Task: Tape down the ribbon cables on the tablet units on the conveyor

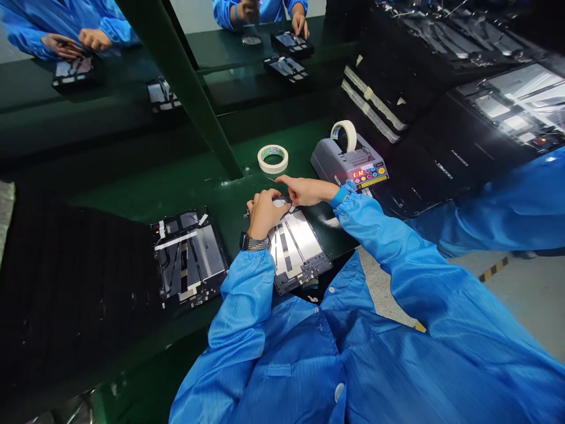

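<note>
"What lies along the left side?"

"A black ribbed mat covers the left end of the green workbench. At the mat's right edge lies an opened tablet, its metal back crossed by strips of white tape."

"And at the middle?"

"A second tablet panel lies near the tabletop's front edge, under the person's hands. The left hand, wearing a black wristwatch, sits curled on the panel's far end. Its fingers are bunched together, and whether they hold anything cannot be told. The right hand hovers just beside it, holding nothing, with the index finger stretched out and the other fingers loosely curled."

"What stands around them?"

"A roll of masking tape lies just beyond the hands. To its right, a grey tape dispenser carries another roll. Beyond the bench, a dark green post cuts diagonally across the view. A co-worker's hands work at tablets on a far bench. Black equipment fills the right side."

"Any readable writing?"

"The dispenser shows red digits and a yellow label, both too small to read."
</note>
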{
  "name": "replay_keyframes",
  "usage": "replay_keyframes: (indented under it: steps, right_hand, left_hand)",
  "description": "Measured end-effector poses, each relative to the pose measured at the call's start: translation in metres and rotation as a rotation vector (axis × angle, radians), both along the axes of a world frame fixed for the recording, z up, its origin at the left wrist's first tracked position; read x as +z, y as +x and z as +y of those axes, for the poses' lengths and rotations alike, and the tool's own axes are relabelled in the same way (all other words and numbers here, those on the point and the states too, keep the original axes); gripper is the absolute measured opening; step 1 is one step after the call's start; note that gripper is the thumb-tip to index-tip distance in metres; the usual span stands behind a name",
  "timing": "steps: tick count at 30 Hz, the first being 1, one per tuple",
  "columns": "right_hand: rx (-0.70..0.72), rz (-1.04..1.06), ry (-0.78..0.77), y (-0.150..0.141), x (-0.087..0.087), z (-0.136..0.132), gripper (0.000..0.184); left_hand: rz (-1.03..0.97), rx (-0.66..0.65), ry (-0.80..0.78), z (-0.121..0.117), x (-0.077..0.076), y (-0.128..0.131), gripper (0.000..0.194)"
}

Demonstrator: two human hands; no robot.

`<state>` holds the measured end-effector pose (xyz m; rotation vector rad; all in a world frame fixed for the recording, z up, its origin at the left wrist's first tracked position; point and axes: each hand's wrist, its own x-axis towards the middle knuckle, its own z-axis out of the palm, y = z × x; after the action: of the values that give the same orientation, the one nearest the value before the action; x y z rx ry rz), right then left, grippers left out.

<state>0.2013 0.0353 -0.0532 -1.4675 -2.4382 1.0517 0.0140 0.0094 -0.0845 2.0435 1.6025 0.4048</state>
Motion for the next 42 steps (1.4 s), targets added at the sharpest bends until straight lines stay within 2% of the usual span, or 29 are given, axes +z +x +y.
replay_keyframes:
  steps: [6,12,19,23,25,28,30,32,34,37,42]
  right_hand:
    - [-0.012,-0.055,0.003,-0.005,0.008,-0.001,0.086]
    - [-0.08,0.037,0.031,-0.004,-0.004,0.001,0.093]
    - [-0.131,-0.059,0.114,-0.007,-0.009,0.001,0.096]
    - [-0.308,-0.073,0.128,0.003,-0.009,0.004,0.108]
    - [-0.401,0.026,0.077,0.011,-0.015,-0.001,0.107]
    - [-0.559,0.296,0.01,0.018,-0.032,-0.016,0.091]
    - [-0.69,0.463,0.038,0.018,-0.047,-0.027,0.075]
    - [-0.772,0.57,0.082,0.015,-0.059,-0.036,0.069]
    - [-0.775,0.6,0.105,0.011,-0.066,-0.043,0.076]
    - [-0.731,0.524,0.128,0.006,-0.064,-0.049,0.086]
    - [-0.663,0.412,0.103,0.005,-0.059,-0.044,0.087]
  left_hand:
    - [0.007,-0.001,-0.005,-0.001,0.001,0.0,0.034]
    - [0.028,0.002,-0.015,-0.002,0.004,0.0,0.035]
    - [0.05,-0.004,-0.014,-0.001,0.002,0.001,0.037]
    - [0.039,-0.008,0.005,-0.002,-0.001,0.0,0.036]
    - [0.027,-0.014,0.023,-0.002,-0.002,-0.001,0.035]
    - [0.033,-0.029,0.031,-0.002,-0.002,-0.003,0.034]
    - [0.05,-0.057,0.029,-0.002,-0.001,-0.005,0.035]
    - [0.077,-0.089,0.041,-0.002,0.0,-0.006,0.039]
    - [0.112,-0.106,0.053,-0.003,0.001,-0.006,0.044]
    - [0.169,-0.099,0.035,-0.001,0.0,-0.006,0.05]
    - [0.212,-0.073,-0.036,0.031,-0.013,-0.006,0.062]
